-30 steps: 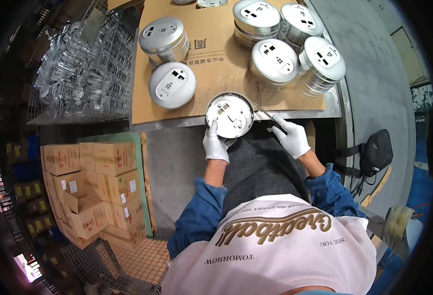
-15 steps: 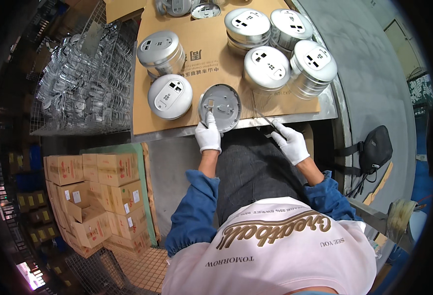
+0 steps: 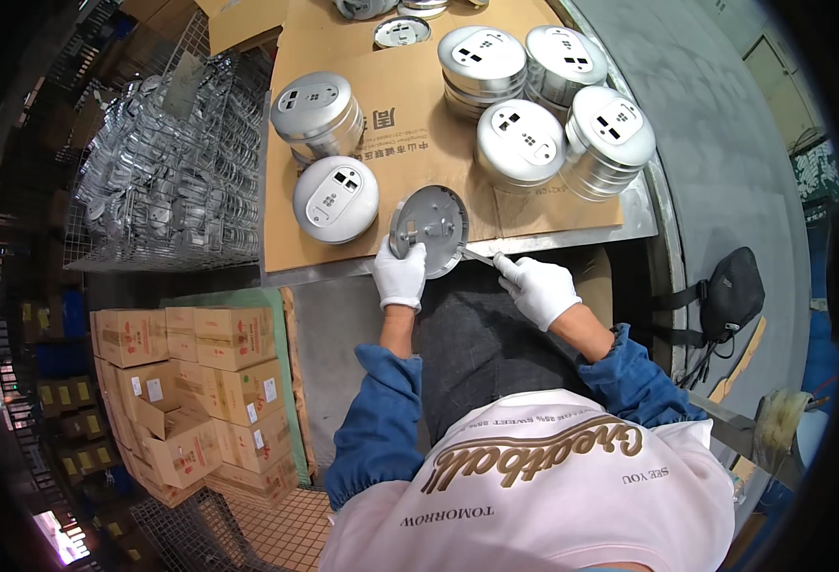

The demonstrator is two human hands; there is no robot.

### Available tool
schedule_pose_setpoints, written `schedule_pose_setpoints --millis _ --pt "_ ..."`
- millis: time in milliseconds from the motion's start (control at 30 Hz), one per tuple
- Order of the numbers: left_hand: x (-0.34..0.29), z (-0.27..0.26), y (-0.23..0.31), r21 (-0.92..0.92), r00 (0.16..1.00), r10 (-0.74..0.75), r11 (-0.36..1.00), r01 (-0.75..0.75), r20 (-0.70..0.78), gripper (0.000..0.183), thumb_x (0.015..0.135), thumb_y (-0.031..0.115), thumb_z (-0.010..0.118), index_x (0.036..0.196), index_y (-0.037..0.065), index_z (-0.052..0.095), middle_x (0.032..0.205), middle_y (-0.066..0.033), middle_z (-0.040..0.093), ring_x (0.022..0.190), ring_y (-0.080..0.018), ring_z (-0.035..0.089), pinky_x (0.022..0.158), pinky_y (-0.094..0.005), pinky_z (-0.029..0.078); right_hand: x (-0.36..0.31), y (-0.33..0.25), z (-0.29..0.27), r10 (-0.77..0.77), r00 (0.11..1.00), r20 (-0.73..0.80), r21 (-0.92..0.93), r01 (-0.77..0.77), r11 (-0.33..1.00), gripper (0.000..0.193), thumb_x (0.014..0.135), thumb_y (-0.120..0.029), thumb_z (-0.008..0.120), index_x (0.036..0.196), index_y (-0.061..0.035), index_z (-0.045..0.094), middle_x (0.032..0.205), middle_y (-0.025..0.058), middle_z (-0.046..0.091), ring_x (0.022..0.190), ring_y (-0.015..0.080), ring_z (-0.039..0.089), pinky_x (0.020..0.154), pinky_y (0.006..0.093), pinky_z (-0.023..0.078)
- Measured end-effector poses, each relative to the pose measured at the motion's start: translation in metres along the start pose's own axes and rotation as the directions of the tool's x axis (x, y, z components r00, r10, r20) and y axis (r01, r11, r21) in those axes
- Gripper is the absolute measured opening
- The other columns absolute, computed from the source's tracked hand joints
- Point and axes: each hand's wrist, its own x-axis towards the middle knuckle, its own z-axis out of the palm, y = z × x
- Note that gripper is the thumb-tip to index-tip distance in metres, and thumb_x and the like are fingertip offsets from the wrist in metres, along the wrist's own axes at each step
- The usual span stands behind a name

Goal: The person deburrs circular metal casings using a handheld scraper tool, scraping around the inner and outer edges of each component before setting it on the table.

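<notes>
My left hand, in a white glove, grips the near left rim of a round grey metal cover. Its hollow inner side faces up, and it is tilted at the table's front edge. A slim, flat metal tool, perhaps a file or scraper, is pinched in my gloved right hand. The tool's tip meets the cover's right rim. Just left of the cover, a stack of similar covers rests smooth side up. Farther right stands another stack.
Brown cardboard lies over the metal-edged table, with more cover stacks at the right. A wire cage full of metal parts stands left. Below it are piled cartons. A black bag hangs at the right.
My right hand has moved left, bringing the tool to the cover's rim. My left hand has shifted its grip to the cover's near left edge, and the cover is more tilted.
</notes>
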Motion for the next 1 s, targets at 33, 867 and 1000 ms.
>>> schedule_pose_setpoints --millis 33,867,1000 --pt "0.001 0.000 0.005 0.001 1.000 -0.001 1.000 0.001 -0.001 0.024 0.079 0.020 0.068 0.091 0.000 0.061 0.073 -0.0070 0.065 0.064 -0.0154 0.060 0.062 -0.0304 0.047 0.001 -0.001 -0.001 -0.001 1.000 0.001 0.001 0.001 1.000 0.024 0.085 -0.025 0.053 0.108 -0.0157 0.054 0.071 0.0096 0.057 0.063 0.0290 0.059 0.054 0.0415 0.047" --pt "-0.009 0.013 0.027 0.640 0.979 0.204 0.754 -0.148 -0.014 0.032 0.081 0.039 0.064 0.086 0.008 0.061 0.072 -0.0124 0.065 0.067 -0.0334 0.062 0.058 -0.0409 0.047 0.039 -0.024 -0.037 -0.131 0.977 0.171 -0.163 0.159 0.974 0.011 0.074 -0.008 0.053 0.084 -0.0051 0.056 0.068 0.0137 0.060 0.065 0.0325 0.061 0.055 0.0415 0.048" --pt "-0.010 0.013 0.023 0.611 0.970 0.240 0.773 -0.167 -0.038 0.031 0.080 0.039 0.065 0.087 0.008 0.062 0.069 -0.0124 0.064 0.065 -0.0332 0.062 0.057 -0.0406 0.047 0.055 -0.045 -0.060 0.008 0.925 0.379 -0.179 0.065 0.982 0.014 0.070 -0.008 0.056 0.079 -0.0041 0.066 0.077 0.0187 0.065 0.073 0.0340 0.065 0.064 0.0399 0.051"
